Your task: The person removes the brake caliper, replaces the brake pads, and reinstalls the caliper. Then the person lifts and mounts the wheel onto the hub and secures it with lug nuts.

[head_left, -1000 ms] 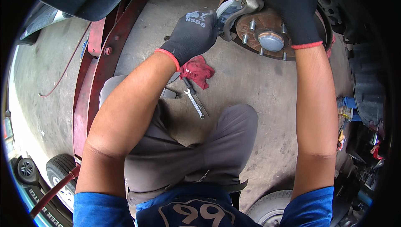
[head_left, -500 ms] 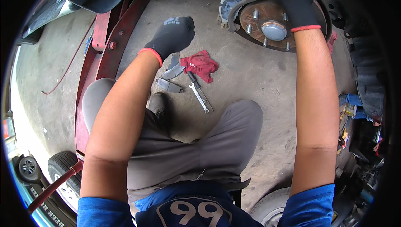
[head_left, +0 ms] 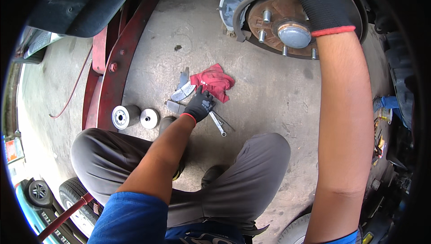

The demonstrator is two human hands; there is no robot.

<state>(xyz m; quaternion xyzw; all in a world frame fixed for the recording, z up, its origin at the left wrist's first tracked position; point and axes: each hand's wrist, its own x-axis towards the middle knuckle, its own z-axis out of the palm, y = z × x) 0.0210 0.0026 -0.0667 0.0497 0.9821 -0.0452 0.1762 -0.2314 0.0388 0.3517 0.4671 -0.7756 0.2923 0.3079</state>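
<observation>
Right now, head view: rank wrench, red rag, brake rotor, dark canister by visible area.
1. Brake rotor
2. Red rag
3. Dark canister
4. Wrench, partly covered by the left hand

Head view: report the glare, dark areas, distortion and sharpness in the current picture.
Head view, left: the floor washes out to near white; head view, rim: black corners, and the red beam looks bowed; head view, upper right: the right hand is dark, its fingertips not visible; head view, middle: the left hand and wrench look fairly sharp.
</observation>
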